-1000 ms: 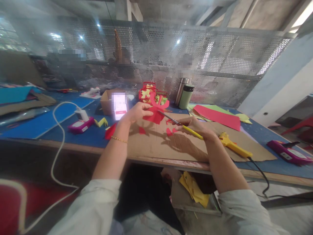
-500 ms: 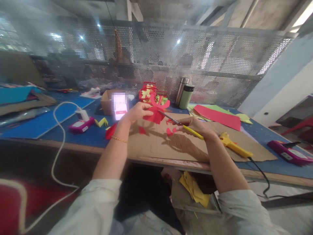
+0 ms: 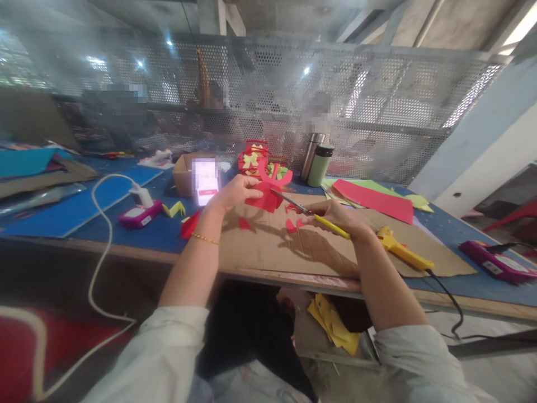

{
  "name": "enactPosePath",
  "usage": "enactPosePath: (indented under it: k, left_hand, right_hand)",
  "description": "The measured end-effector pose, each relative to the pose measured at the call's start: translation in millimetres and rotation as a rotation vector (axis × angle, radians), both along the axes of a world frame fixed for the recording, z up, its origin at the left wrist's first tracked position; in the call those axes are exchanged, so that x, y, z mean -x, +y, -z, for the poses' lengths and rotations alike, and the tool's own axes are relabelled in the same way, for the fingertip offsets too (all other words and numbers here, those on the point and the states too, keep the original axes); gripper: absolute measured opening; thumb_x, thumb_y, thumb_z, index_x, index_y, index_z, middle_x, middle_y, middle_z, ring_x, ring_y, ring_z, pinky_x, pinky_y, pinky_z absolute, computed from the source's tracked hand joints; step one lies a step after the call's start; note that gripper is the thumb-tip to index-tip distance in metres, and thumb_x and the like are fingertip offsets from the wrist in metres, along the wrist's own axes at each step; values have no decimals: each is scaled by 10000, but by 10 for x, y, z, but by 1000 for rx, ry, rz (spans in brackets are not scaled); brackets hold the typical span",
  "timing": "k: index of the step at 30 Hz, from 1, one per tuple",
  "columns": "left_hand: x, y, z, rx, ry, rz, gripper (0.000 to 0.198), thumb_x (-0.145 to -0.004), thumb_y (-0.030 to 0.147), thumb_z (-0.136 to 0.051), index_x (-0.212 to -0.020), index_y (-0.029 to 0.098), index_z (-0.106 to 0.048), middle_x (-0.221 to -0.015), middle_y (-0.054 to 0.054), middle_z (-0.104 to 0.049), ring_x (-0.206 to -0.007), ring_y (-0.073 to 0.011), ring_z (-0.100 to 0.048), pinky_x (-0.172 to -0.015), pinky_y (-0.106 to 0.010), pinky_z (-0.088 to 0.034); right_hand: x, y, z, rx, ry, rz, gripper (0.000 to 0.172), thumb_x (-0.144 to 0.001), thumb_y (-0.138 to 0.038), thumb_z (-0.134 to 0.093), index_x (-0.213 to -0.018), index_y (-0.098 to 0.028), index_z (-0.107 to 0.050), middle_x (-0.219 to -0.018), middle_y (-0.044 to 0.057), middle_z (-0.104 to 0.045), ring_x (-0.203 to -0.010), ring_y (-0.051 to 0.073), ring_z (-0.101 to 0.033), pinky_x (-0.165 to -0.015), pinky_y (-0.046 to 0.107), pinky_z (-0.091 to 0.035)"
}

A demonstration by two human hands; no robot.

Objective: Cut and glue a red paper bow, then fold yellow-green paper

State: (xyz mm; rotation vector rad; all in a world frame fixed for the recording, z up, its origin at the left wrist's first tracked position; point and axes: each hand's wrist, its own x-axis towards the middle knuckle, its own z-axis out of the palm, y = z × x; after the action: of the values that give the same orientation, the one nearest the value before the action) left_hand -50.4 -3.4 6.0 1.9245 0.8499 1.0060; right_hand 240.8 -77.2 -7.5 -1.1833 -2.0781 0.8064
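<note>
My left hand point(image 3: 239, 193) pinches a piece of red paper point(image 3: 268, 200) above the cardboard sheet point(image 3: 268, 246). A curved strip of the paper stands up at its far side. In my right hand point(image 3: 335, 217) is a pair of scissors point(image 3: 331, 226) with yellow handles, the blades pointing left and their tips against the paper's right part. Whether the blades are apart I cannot tell. Small red scraps point(image 3: 244, 224) lie on the cardboard below. Behind the paper stands a stack of red pieces with yellow bows point(image 3: 251, 161).
A lit phone point(image 3: 207, 182) leans by a cardboard box point(image 3: 183, 174). A green flask point(image 3: 320, 165) stands at the back. Red sheets point(image 3: 373, 200) and a yellow glue gun point(image 3: 403, 252) with a black cord lie right. Purple power blocks point(image 3: 140, 215) sit at both sides.
Almost nothing differs. Both hands, the red paper and the scissors hold nearly the same place, with only a very slight shift of the paper strip and handles to the right.
</note>
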Motion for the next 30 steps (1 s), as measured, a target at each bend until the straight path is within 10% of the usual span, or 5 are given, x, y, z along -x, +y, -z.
enactPosePath:
  k: [7, 17, 30]
  left_hand:
    - [12, 15, -8, -3, -50, -37, 266, -661, 267, -735, -565, 190, -499, -634, 33, -487, -619, -109, -408, -612, -286, -300]
    - [-110, 281, 132, -150, -301, -548, 312, -677, 249, -719, -514, 207, -457, -536, 64, -371, -585, -115, -347, -588, -269, -260]
    - [-238, 143, 159, -180, -259, -350, 230, -681, 310, -714, -563, 196, -552, -605, 46, -477, -636, -123, -403, -609, -267, -307]
  right_hand:
    - [6, -37, -41, 23, -15, 35, 586, -738, -694, -753, -908, -138, -824, -560, -41, -410, -518, 87, -305, -506, 271, -229]
    - [83, 34, 50, -144, 160, 197, 642, -713, -749, -747, -848, -122, -778, -601, -25, -458, -557, 98, -348, -506, 264, -229]
    - [138, 23, 37, -145, 212, 127, 557, -711, -704, -774, -730, -153, -693, -610, -38, -413, -575, 90, -326, -522, 265, -211]
